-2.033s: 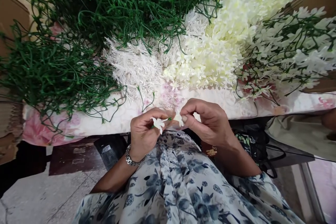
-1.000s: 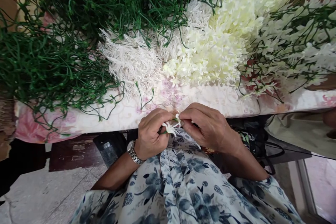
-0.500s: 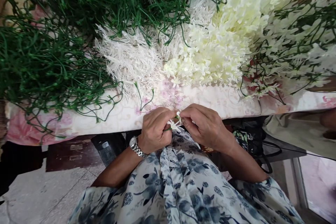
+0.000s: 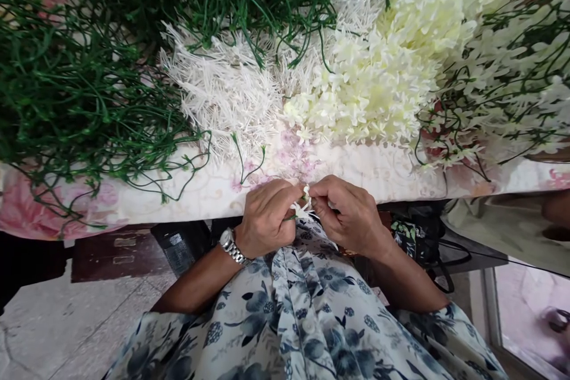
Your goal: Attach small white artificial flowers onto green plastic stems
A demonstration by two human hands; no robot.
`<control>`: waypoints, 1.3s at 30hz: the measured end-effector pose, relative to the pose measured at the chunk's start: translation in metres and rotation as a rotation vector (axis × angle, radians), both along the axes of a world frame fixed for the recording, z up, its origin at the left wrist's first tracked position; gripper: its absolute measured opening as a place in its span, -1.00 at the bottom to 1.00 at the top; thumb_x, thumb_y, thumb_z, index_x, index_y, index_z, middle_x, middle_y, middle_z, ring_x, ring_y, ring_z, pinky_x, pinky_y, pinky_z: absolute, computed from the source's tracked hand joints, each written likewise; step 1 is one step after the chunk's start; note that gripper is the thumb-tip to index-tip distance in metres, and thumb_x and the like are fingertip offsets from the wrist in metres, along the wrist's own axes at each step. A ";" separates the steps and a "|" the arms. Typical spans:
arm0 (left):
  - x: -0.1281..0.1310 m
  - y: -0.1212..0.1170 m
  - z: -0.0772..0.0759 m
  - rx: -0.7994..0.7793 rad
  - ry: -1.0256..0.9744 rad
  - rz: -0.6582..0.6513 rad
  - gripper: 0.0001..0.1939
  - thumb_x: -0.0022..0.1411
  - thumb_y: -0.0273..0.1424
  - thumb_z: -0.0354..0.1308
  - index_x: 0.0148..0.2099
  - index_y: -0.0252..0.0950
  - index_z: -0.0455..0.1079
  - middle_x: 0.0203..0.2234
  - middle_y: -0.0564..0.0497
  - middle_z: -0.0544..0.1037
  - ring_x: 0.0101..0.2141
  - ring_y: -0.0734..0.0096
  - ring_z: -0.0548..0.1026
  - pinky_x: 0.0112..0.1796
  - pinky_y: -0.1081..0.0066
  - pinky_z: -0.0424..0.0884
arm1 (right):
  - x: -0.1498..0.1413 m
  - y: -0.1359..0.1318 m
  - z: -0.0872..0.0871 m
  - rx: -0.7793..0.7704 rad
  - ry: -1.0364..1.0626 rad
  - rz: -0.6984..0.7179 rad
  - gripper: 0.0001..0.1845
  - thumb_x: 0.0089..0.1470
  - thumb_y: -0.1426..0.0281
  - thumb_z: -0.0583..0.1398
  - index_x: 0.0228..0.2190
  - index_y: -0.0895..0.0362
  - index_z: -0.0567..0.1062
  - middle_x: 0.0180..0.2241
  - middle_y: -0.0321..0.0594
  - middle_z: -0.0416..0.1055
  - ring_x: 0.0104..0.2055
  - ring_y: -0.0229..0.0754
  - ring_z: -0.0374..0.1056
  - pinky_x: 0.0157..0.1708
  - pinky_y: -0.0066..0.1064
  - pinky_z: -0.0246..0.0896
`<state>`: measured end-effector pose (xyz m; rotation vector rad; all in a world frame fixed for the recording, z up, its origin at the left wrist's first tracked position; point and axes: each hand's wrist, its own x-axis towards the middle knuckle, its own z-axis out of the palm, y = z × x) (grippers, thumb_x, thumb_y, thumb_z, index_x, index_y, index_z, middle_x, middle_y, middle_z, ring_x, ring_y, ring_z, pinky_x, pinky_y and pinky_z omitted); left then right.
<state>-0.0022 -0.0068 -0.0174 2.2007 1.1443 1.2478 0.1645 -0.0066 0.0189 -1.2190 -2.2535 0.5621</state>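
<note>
Flowered cloth (image 4: 387,169) bears one cream flower heap (image 4: 374,89) at one o'clock; at six, nearly closed, left hand (image 4: 269,217) pinches one white flower (image 4: 303,212), right hand (image 4: 350,211) one small white piece (image 4: 306,190).

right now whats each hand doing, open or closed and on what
Left hand: closed, holding a white-flowered green stem.
Right hand: closed, pinching at a small white bloom.

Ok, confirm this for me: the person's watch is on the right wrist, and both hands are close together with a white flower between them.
Not quite: the head view shows the watch on the wrist of the left hand. The rest stands: that hand and the right hand are close together, with a white flower between them.
</note>
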 end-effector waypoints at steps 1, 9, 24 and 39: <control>0.000 0.000 0.000 -0.005 0.001 -0.004 -0.66 -0.12 -0.68 -0.13 -0.28 -0.35 0.32 -0.51 -0.04 0.43 -0.43 0.41 0.42 -0.42 0.43 0.39 | 0.000 0.000 -0.001 -0.001 0.004 -0.010 -0.87 0.07 0.60 0.05 -0.36 0.17 0.32 -0.48 -0.27 0.35 -0.43 -0.36 0.27 -0.42 -0.55 0.18; 0.000 0.000 -0.001 0.012 0.026 0.001 -0.66 -0.10 -0.68 -0.14 -0.28 -0.36 0.32 -0.51 -0.05 0.44 -0.44 0.41 0.42 -0.42 0.43 0.39 | -0.003 -0.001 -0.002 -0.036 0.038 -0.032 -0.87 0.06 0.61 0.05 -0.36 0.17 0.32 -0.49 -0.30 0.32 -0.46 -0.38 0.25 -0.44 -0.57 0.16; 0.003 0.002 0.001 0.032 0.096 0.066 -0.73 -0.12 -0.68 -0.12 -0.36 -0.35 0.30 -0.57 -0.02 0.39 -0.48 0.38 0.40 -0.44 0.42 0.36 | -0.008 -0.001 -0.011 -0.008 0.034 -0.055 -0.76 -0.05 0.64 0.01 -0.34 0.13 0.29 -0.49 -0.31 0.28 -0.47 -0.33 0.22 -0.45 -0.52 0.18; -0.008 0.012 0.032 -0.797 -0.439 -0.008 -0.91 -0.08 -0.55 0.12 -0.44 -0.33 0.41 -0.61 0.09 0.42 -0.57 0.55 0.31 -0.54 0.56 0.24 | 0.017 0.011 0.029 0.218 0.111 0.029 -0.73 0.02 0.55 0.16 -0.18 0.13 0.35 -0.33 -0.17 0.44 -0.26 -0.22 0.35 -0.30 -0.37 0.31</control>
